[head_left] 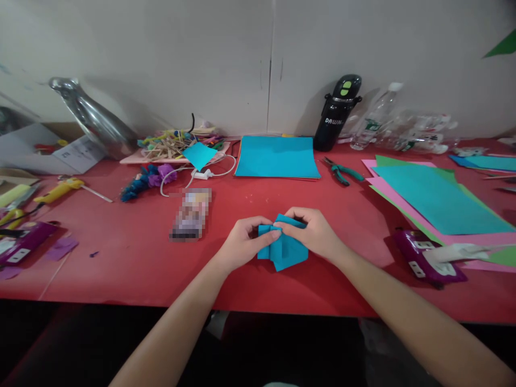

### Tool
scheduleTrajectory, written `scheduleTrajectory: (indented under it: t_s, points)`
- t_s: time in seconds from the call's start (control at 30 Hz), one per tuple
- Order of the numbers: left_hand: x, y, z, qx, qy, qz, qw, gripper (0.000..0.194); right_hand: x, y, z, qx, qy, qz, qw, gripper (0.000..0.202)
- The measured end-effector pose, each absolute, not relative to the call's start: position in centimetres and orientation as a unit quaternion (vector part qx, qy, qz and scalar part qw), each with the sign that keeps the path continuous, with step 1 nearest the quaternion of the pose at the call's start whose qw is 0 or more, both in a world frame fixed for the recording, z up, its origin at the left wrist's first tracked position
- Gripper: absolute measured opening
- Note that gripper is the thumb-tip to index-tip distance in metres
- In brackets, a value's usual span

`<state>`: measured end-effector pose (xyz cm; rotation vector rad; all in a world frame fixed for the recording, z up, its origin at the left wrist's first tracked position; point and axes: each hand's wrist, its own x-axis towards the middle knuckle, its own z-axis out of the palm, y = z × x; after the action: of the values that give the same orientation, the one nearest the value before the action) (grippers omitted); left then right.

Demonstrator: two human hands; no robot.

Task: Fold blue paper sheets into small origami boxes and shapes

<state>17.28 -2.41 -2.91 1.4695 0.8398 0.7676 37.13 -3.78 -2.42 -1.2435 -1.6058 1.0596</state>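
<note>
A folded piece of blue paper point(293, 251) is held just above the front part of the red table, with creases and flaps showing. My left hand point(246, 242) pinches its left side between thumb and fingers. On the upper right part, my right hand point(312, 228) grips the same paper, its thumb close to the left thumb near the middle fold. Some of the fingertips are hidden behind the paper.
Beyond my hands lie a stack of blue sheets point(278, 156) and pliers point(342, 172). A blurred-out phone-like object point(191, 214) lies left. Coloured sheets point(439, 199) and a purple tissue pack point(427, 260) are right. A black bottle point(336, 115) stands by the wall.
</note>
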Motion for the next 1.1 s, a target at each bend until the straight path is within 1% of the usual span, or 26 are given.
scheduleTrajectory:
  t_s: [0.3, 0.4, 0.57, 0.7, 0.87, 1.1]
  points:
    - [17.30, -2.46, -2.41, 0.640, 0.369, 0.323, 0.591, 0.028, 36.96, -3.81, -2.53, -0.498, -0.658, 0.378, 0.419, 0.028]
    - [17.27, -2.38, -2.64, 0.630, 0.368, 0.324, 0.602, 0.029, 36.92, -3.83, -2.37, -0.486, -0.651, 0.401, 0.422, 0.029]
    - [17.23, -2.24, -3.26, 0.632, 0.378, 0.330, 0.591, 0.029, 36.60, -3.84, -2.23, -0.462, -0.640, 0.441, 0.428, 0.038]
    - [17.18, -2.13, -3.25, 0.647, 0.390, 0.330, 0.566, 0.029, 36.53, -3.87, -2.21, -0.464, -0.642, 0.451, 0.412, 0.031]
    - [17.06, -2.07, -3.31, 0.645, 0.382, 0.325, 0.577, 0.029, 36.81, -3.82, -2.18, -0.466, -0.649, 0.444, 0.406, 0.024]
    - [17.16, -2.18, -3.00, 0.626, 0.379, 0.323, 0.600, 0.028, 36.85, -3.92, -2.38, -0.477, -0.654, 0.417, 0.414, 0.028]
